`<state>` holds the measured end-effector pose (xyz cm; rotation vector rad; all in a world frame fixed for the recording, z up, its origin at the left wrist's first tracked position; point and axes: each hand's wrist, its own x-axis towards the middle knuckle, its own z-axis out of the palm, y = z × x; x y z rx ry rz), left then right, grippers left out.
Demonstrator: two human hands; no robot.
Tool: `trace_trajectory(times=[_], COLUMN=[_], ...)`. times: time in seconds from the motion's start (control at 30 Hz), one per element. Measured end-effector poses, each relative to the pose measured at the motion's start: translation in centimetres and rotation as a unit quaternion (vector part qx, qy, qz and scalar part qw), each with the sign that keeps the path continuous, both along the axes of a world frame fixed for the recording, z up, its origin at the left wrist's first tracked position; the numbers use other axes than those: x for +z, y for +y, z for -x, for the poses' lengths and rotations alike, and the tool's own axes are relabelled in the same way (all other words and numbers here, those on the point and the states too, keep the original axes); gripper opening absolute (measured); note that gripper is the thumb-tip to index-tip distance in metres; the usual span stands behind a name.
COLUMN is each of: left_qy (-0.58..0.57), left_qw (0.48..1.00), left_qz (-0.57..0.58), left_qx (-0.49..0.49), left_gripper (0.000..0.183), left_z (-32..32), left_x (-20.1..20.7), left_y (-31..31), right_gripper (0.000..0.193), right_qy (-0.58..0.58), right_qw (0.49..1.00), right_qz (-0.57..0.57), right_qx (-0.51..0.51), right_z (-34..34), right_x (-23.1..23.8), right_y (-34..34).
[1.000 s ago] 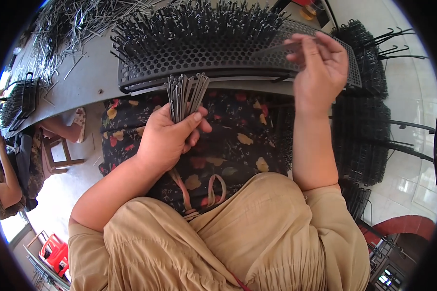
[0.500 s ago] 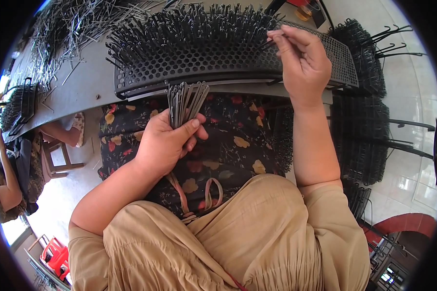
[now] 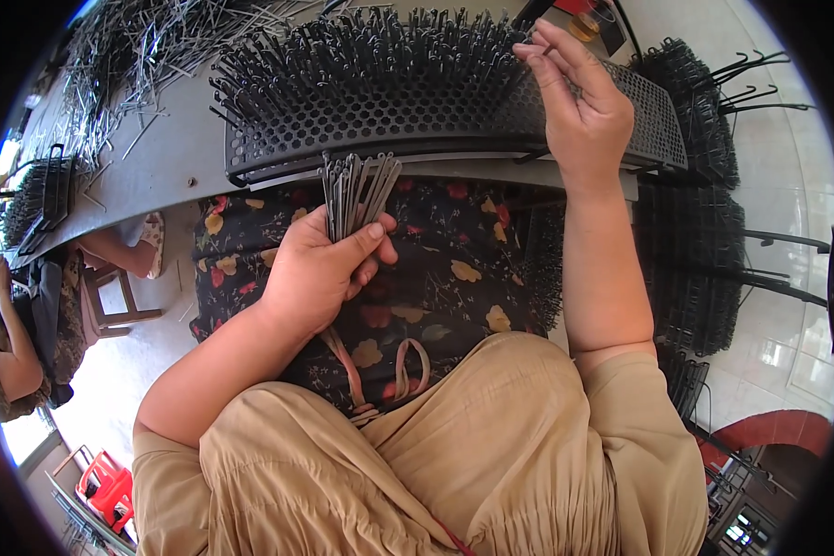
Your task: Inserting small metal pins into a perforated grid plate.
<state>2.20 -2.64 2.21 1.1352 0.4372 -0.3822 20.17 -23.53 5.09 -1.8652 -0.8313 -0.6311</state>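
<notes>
My left hand (image 3: 317, 269) is closed round a bundle of thin metal rods (image 3: 347, 199) with small looped ends, held upright above my lap. Raised at the right, my right hand (image 3: 586, 111) has its thumb and fingertips close together in a pinch. Anything between those fingertips is too small to make out. They are over the right end of a dense crowd of similar rods (image 3: 380, 65), which stand in a black perforated metal rack (image 3: 343, 130) on the table. The rack's holes show along its near side and right end.
Loose rods (image 3: 134, 65) lie heaped on the grey table (image 3: 130, 190) at the far left. A smaller filled rack (image 3: 42, 204) is at the left edge. Filled racks (image 3: 690, 259) with hooked bars stand at the right. Another person (image 3: 28, 343) sits at the left, near a wooden stool (image 3: 120, 301).
My right hand has shifted slightly up and away from the rack's holes. The dark rod seen at its fingertips earlier can no longer be made out. My left hand keeps its bundle.
</notes>
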Motion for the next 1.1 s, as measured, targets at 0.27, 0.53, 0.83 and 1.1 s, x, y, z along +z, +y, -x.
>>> trace_trajectory(times=[0.27, 0.53, 0.83, 1.1], left_qy=[-0.007, -0.042, -0.088, -0.083], left_qw=[1.000, 0.999, 0.984, 0.989], left_qz=[0.014, 0.008, -0.054, 0.053], left_qx=[0.008, -0.019, -0.142, 0.105], left_gripper=[0.018, 0.014, 0.012, 0.011], left_z=[0.2, 0.8, 3.6, 2.9], left_x=[-0.5, -0.4, -0.2, -1.8], left_y=[0.2, 1.1, 5.3, 4.8], right_gripper=[0.028, 0.022, 0.017, 0.020], right_qy=[0.027, 0.027, -0.013, 0.084], right_qw=[0.999, 1.000, 0.996, 0.974], right_qz=[-0.025, 0.011, 0.089, -0.098], right_qx=[0.013, -0.006, 0.018, 0.184], right_z=[-0.1, -0.3, 0.4, 5.5], right_x=[-0.6, -0.8, 0.2, 0.0], right_y=[0.1, -1.0, -1.0, 4.7])
